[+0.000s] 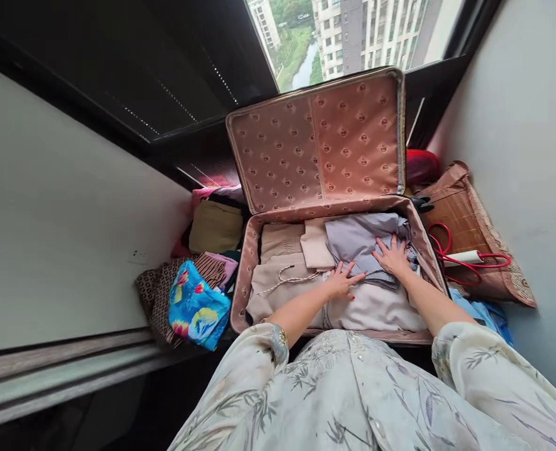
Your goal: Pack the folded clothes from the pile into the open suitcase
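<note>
An open suitcase [244, 282] with a pink patterned lining lies in front of me, its lid [315, 150] raised against the window. Folded clothes fill it: a grey-lavender garment [360, 238] at the back right, beige ones [278, 241] on the left, and a pale garment [376, 307] along the front. My right hand [393, 257] rests on the grey-lavender garment with fingers spread. Near the middle, my left hand [341, 282] lies with fingers apart at that garment's front edge, over the pale clothes. A braided drawstring [290, 282] runs across the beige clothing to its left.
Left of the suitcase sit piled clothes, including a bright blue floral cloth [198, 307] and an olive folded piece [216, 227]. On the right are a brown bag [470, 219] and a white power strip [463, 257] with a red cord. Walls stand close on both sides.
</note>
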A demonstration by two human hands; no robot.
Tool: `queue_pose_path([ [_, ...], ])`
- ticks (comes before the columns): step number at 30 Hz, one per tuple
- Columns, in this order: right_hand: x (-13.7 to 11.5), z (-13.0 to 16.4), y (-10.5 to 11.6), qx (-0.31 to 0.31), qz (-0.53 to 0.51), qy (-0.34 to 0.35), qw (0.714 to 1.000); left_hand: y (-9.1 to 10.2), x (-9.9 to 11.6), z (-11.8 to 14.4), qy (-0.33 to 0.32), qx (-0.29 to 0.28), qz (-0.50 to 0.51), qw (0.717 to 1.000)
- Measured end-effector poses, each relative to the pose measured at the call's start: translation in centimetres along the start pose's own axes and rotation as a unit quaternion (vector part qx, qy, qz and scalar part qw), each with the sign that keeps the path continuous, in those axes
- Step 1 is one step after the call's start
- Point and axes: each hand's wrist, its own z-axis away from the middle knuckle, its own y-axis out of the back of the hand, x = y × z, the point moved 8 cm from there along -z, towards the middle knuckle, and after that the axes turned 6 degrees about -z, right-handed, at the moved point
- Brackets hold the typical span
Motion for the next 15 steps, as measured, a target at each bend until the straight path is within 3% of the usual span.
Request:
queue_pose_path([
  [3,0.3,-0.1,-0.2,0.017,-0.015,0.003,1.000,0.0,0.3,1.3,-0.008,0.062,-0.002,0.998],
  [6,-0.2,0.5,1.0,0.036,-0.013,0.003,0.999,-1.2,0.5,3.9,0.010,0.135,-0.004,0.991],
  [11,-4.8,4.0,4.1,0.160,0.011,0.089,0.983,-5.2,0.4,8.4,0.070,0.158,0.039,0.984],
  [13,-7.4,5.7,3.3,0.160,0.020,0.143,0.977,-5.9,0.0,9.5,0.112,0.160,0.061,0.979],
  [15,-9.4,6.8,1.1,0.120,0.031,0.173,0.977,-5.8,-0.9,10.1,0.161,0.174,0.081,0.968],
])
